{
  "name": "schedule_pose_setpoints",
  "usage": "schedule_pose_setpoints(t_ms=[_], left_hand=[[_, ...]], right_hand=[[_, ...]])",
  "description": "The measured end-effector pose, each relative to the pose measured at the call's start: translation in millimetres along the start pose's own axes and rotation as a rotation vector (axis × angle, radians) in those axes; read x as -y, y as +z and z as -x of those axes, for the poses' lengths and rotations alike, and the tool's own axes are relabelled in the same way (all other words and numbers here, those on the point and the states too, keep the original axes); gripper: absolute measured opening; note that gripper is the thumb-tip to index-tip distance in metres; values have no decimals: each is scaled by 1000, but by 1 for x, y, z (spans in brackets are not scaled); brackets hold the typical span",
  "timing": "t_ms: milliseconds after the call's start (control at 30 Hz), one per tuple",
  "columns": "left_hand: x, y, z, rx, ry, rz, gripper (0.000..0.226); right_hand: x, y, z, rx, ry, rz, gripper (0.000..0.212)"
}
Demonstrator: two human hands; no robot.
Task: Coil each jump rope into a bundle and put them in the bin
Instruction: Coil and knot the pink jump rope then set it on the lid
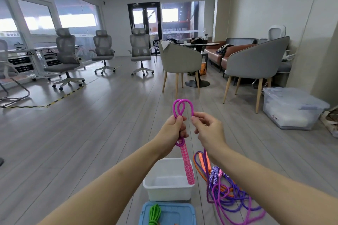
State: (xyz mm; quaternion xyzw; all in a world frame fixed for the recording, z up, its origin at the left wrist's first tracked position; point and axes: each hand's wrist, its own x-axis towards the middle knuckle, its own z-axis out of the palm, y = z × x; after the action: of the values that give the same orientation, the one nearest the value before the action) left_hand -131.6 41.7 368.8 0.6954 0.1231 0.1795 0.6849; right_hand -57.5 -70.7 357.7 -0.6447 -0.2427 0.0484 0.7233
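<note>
I hold a magenta jump rope (180, 105) up in front of me. My left hand (173, 129) grips its folded loops, and its pink patterned handle (188, 167) hangs down below my fist. My right hand (206, 129) pinches the rope strand beside the loops. The rope's tail runs down to the floor at the right. A white bin (167, 190) stands on the floor below my hands and looks empty. To its right lies a tangled pile of purple, orange and magenta ropes (230, 193) with patterned handles.
A blue lid (168, 213) lies at the bottom edge with a green rope (155, 213) on it. A clear lidded storage box (292, 108) sits at the right wall. Grey armchairs (256, 64) and office chairs (67, 56) stand farther back on the wood floor.
</note>
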Motion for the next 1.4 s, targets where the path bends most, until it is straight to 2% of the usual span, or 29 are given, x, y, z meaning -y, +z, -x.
schedule_pose_setpoints(t_ms=[100, 200, 333, 400, 467, 567, 633, 767, 967, 1033, 1100, 1233, 1400], left_hand=[[0, 4, 2, 22, 55, -64, 32], [4, 5, 0, 17, 72, -69, 31], [8, 6, -1, -6, 95, -43, 28], [8, 8, 0, -17, 120, -59, 29], [9, 12, 1, -48, 113, -84, 33], [10, 16, -1, -94, 64, -92, 33], [10, 16, -5, -103, 49, -82, 31], [7, 0, -19, -211, -5, 115, 28], [-6, -25, -29, -274, -13, 592, 26], [-11, -37, -34, -283, 10, 690, 28], [-12, -51, -37, -271, 17, 672, 29], [-17, -59, -32, -119, -27, 604, 29], [-14, -40, -16, 25, -61, 159, 27]], right_hand=[[0, 1, -1, -44, 20, -63, 10], [2, 5, 0, -5, 11, -44, 3], [5, 10, 2, 48, 10, -18, 16], [6, 9, 0, 48, 10, -18, 15], [4, 8, -1, 27, 39, -37, 12], [3, 5, -2, 5, 116, -62, 25], [2, 3, 0, 41, 144, -13, 21], [8, 4, 8, 249, 106, 71, 7], [4, -10, 16, 781, 31, 433, 33], [0, -18, 15, 868, 45, 483, 35], [0, -26, 8, 848, 45, 490, 28], [-5, -40, -12, 651, -56, 596, 7], [-5, -36, -16, 501, -238, 584, 7]])
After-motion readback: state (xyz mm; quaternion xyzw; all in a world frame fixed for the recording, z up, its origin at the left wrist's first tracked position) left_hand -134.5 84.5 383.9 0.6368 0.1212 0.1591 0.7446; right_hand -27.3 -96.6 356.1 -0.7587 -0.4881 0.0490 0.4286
